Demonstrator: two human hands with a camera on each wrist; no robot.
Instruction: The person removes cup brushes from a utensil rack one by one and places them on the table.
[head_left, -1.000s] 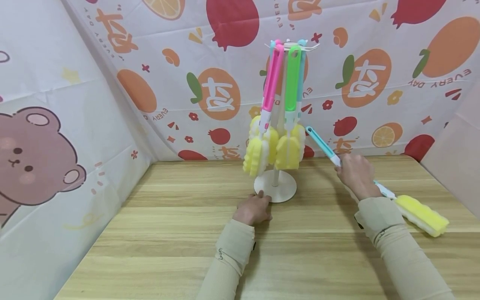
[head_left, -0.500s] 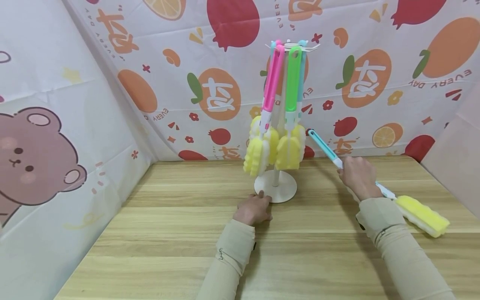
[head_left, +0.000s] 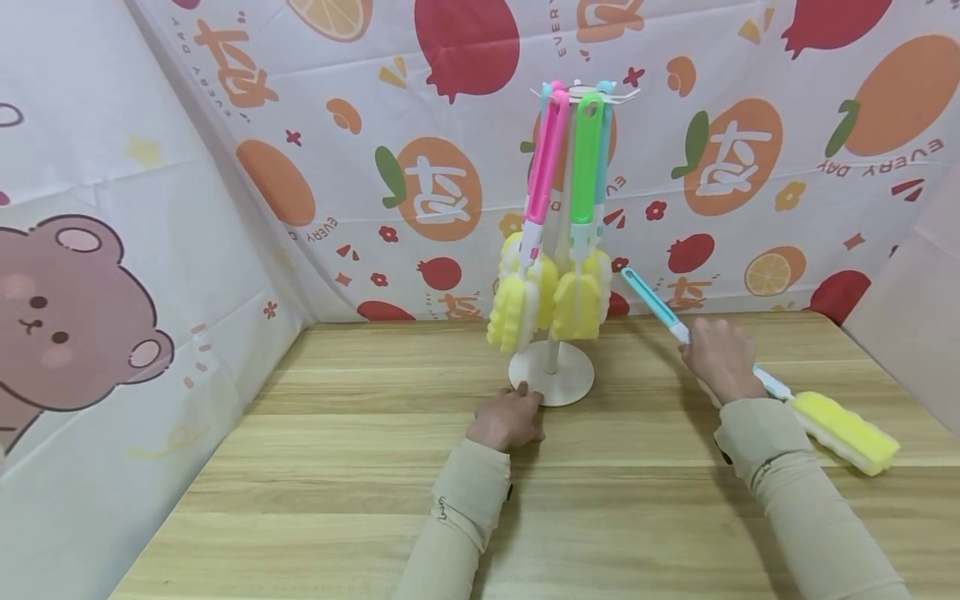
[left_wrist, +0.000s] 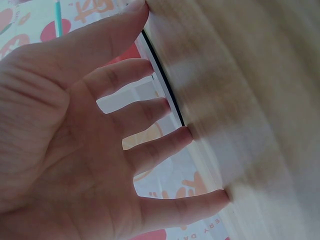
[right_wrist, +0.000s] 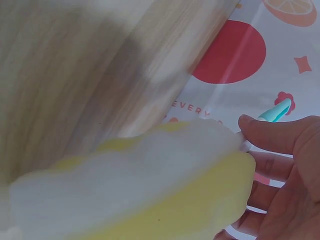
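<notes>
My right hand [head_left: 720,360] grips a bottle brush with a teal-and-white handle [head_left: 651,302] by its middle. The brush slants, its looped handle end up toward the stand and its yellow-and-white sponge head [head_left: 846,432] low on the right. In the right wrist view that sponge [right_wrist: 135,185] fills the foreground, and thumb and fingers pinch the stem beyond it. My left hand [head_left: 507,418] rests fingertips-down at the front left of the white stand's round base [head_left: 566,379]. Its fingers are spread in the left wrist view, some touching the base's edge [left_wrist: 162,75].
From hooks on the rack top [head_left: 581,90] hang several similar brushes, among them a pink one [head_left: 547,158] and a green one [head_left: 587,158]. Their yellow sponges crowd around the pole. Behind the wooden table [head_left: 360,475] rises a fruit-print cloth [head_left: 465,92]; a bear-print cloth [head_left: 82,308] borders the left.
My right hand has shifted slightly down and to the right, and the brush's handle end has dropped a little with it. The left hand and the stand have stayed in place.
</notes>
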